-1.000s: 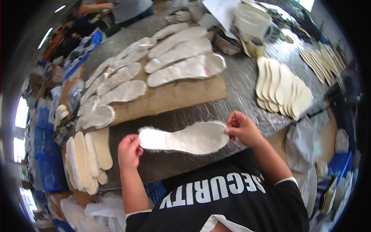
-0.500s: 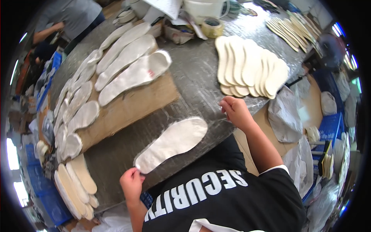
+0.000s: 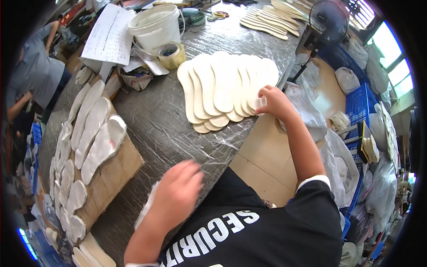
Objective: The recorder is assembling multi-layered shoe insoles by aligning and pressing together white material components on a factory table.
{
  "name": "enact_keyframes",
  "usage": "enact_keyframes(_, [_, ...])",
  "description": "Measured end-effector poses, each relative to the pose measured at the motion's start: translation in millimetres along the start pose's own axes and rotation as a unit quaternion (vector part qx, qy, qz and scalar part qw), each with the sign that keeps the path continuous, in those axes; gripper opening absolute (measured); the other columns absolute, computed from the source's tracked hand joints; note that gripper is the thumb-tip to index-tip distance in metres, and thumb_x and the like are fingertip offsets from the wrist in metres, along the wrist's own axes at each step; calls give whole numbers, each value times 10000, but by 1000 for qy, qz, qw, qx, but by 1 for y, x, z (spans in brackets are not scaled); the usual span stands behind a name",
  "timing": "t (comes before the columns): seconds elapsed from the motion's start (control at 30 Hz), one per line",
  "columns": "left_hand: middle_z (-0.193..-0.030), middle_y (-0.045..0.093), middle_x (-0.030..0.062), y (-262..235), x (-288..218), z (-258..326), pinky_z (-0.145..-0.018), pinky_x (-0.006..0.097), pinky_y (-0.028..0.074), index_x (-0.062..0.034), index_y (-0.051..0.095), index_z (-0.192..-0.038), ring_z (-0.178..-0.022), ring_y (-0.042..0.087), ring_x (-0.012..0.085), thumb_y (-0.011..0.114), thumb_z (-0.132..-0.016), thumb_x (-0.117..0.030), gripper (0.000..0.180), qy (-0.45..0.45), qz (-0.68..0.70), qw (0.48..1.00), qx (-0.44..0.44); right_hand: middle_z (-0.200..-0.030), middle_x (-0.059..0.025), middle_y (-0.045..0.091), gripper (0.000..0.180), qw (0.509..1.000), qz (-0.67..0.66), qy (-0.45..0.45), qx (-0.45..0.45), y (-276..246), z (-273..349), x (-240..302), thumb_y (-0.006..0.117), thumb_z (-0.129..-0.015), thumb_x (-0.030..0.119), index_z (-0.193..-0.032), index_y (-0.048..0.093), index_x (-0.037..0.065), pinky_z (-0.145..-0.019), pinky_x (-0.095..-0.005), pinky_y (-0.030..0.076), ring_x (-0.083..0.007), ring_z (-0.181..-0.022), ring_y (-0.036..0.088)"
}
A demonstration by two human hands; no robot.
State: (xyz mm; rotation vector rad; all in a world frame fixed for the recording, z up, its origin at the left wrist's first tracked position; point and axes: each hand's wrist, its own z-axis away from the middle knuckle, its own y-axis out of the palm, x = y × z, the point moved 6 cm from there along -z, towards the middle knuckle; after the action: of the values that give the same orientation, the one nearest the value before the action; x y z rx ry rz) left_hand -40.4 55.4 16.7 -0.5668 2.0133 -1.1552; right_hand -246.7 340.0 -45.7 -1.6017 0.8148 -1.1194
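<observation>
A fanned pile of cream insoles (image 3: 222, 84) lies on the dark, film-covered table (image 3: 164, 133). At its right end, my right hand (image 3: 275, 104) has thumb and fingers closed on the near end of the outermost insole (image 3: 259, 101). My left hand (image 3: 178, 189), blurred by motion, is over the table near its front edge, its fingers pointing toward the pile. Beneath that hand and wrist lies a fluffy white insole (image 3: 146, 208), mostly hidden, with only its left edge showing.
White fleecy insoles (image 3: 104, 142) overlap on a brown board (image 3: 120, 162) at left. A white bucket (image 3: 153, 31), tape roll (image 3: 171, 54) and paper sheet (image 3: 108, 35) stand behind. More insoles (image 3: 271, 20) lie at the far right. A fan (image 3: 328, 22) stands beyond the table.
My view has turned right. My right hand has reached the fanned pile and closed on an insole. My left hand has left the white insole's tip and moved right, over it.
</observation>
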Motion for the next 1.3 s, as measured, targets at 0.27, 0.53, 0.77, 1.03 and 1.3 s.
enact_keyframes(0.27, [-1364,507,177,150,17,-152,-1143,399,319,37,533,-1267,-1368,398,301,569,-867,-99,424,167,-96,981,10,-794,-217,637,167,991,-3,-113,73,16,-24,2,550,-860,156,-856,621,5,-744,-470,505,-411,-774,634])
enact_keyframes(0.53, [-1260,592,160,160,29,-185,-1033,417,425,35,552,-1264,-1257,502,276,587,-924,-191,409,32,109,986,121,-725,-193,601,222,893,-113,46,-434,-109,21,-85,436,-993,121,-869,564,-11,-616,-422,473,-352,-639,567])
enact_keyframes(0.77, [-1187,608,141,123,42,-173,-812,329,540,40,449,-1340,-953,667,226,537,-969,-510,669,-282,818,500,45,-982,-134,695,78,848,24,-300,-437,-94,99,95,564,-804,73,-844,622,40,-692,-370,498,-260,-808,656])
enact_keyframes(1.03, [-1119,601,178,25,41,-39,-594,215,467,53,386,-1358,-734,582,99,625,-857,-223,620,-216,730,644,71,-1088,-127,666,469,844,-244,-413,-241,5,154,214,759,-739,334,-1042,659,-9,-804,-397,511,-255,-936,658])
enact_keyframes(1.3, [-1188,540,128,-54,16,136,-836,387,495,-55,466,-1110,-991,596,264,946,-540,-307,787,-347,300,887,-63,-1156,-163,636,634,587,-773,-22,239,95,134,195,550,-960,485,-1374,431,19,-858,-365,536,-227,-994,655])
